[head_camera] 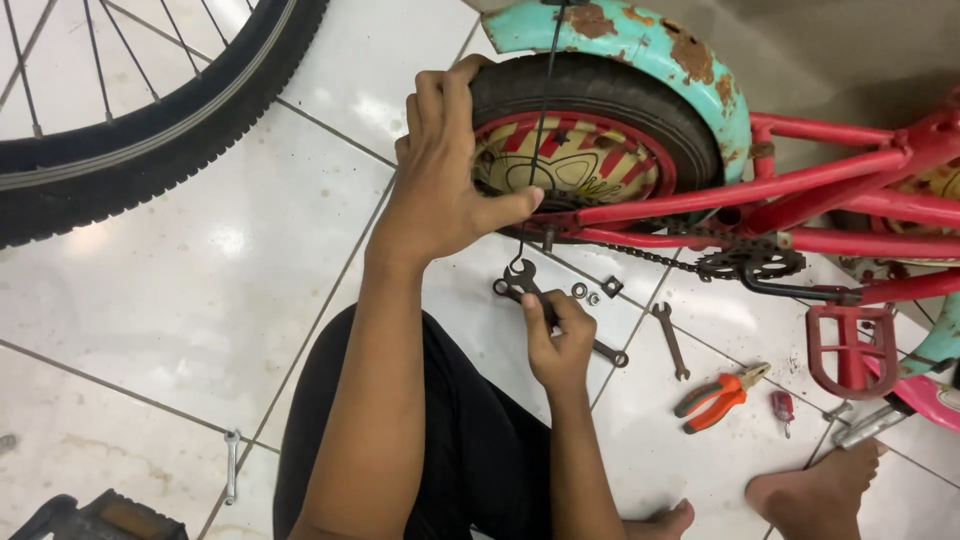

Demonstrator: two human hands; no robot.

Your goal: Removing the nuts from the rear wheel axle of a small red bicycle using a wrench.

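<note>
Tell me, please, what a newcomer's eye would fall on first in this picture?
Probably the small red bicycle at the upper right, its rusty turquoise fender arching over the rear wheel. The left hand grips that tyre, while the right hand holds a dark wrench on the white floor tiles.

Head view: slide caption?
Left hand steadies small bike's rear wheel; right hand grips a wrench on tiled floor.
</note>
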